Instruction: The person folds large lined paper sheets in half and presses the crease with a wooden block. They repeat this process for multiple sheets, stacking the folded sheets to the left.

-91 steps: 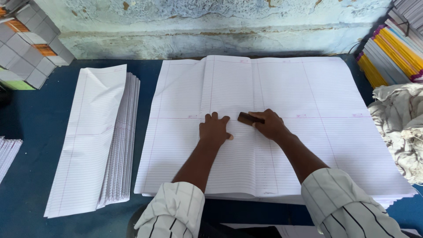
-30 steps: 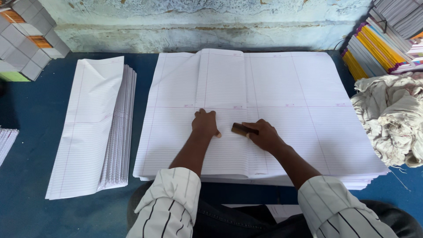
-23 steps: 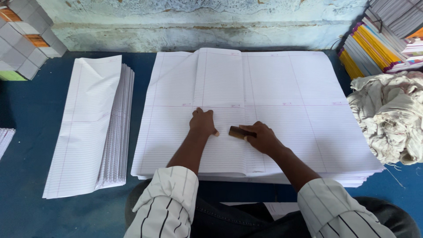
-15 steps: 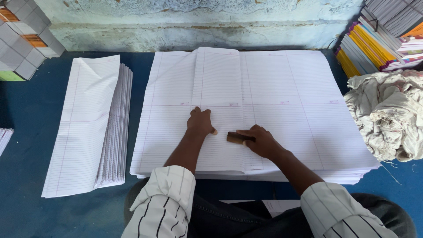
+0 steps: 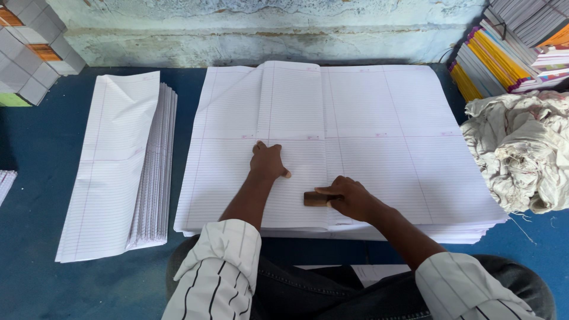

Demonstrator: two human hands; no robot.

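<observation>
Blue table, ruled sheets — right hand gripping block

A broad stack of white ruled paper sheets lies mid-desk on the blue desk. On it rest the left hand and, to its right and nearer, the right hand with a small brown wooden block. A stack of folded white ruled sheets lies left; crumpled white cloth lies right, with stacked colourful notebooks behind it.
</observation>
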